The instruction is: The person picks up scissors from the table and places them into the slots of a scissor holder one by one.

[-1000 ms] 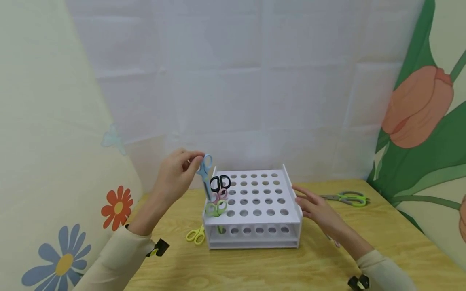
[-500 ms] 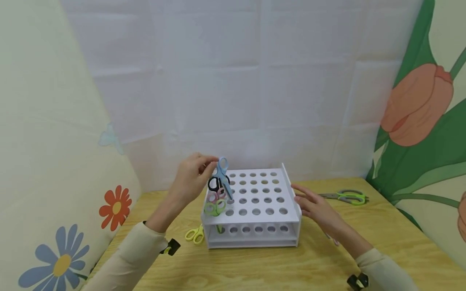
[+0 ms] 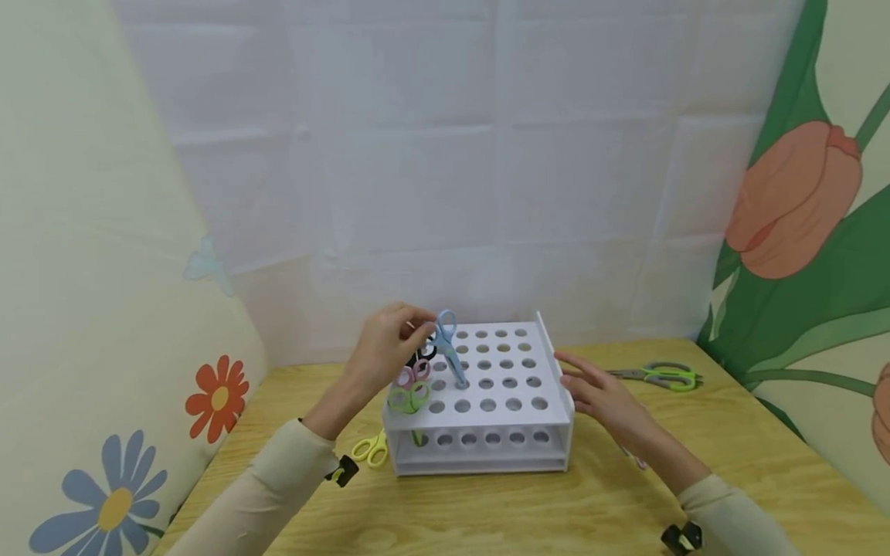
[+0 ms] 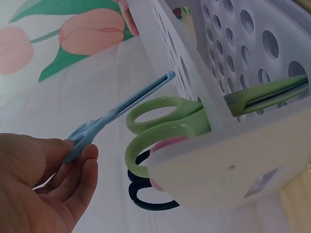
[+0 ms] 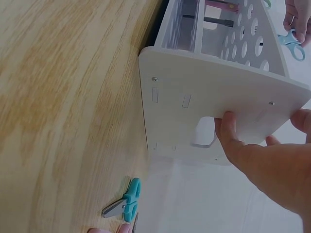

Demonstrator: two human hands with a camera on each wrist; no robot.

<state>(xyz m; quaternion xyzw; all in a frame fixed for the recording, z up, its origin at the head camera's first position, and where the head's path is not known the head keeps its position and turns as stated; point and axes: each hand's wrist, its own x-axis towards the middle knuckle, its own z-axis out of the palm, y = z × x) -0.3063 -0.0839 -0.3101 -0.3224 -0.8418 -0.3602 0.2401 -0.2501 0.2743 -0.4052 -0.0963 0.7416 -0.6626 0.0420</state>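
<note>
Light blue scissors (image 3: 449,354) are pinched at one handle loop by my left hand (image 3: 386,338). Their narrow tip points down at a hole in the second column of the white rack (image 3: 480,417); in the left wrist view the tip (image 4: 170,75) looks just clear of the top panel. Green scissors (image 4: 187,125), pink scissors (image 4: 167,144) and black scissors (image 4: 158,206) stand in the left column, handles up. My right hand (image 3: 606,395) rests against the rack's right side panel (image 5: 184,97), fingers spread beside its cutout and at the edge.
Yellow scissors (image 3: 379,443) lie left of the rack, partly hidden by it. Grey-and-green scissors (image 3: 657,376) lie on the wooden table (image 3: 487,517) to the right. Teal scissors (image 5: 129,196) and a pink handle (image 5: 124,227) show near my right wrist. White cloth (image 3: 417,185) hangs behind.
My left hand has carried the light blue scissors to the right and slightly down, from beside the rack's left edge to over the second column. My right hand has stayed at the side panel.
</note>
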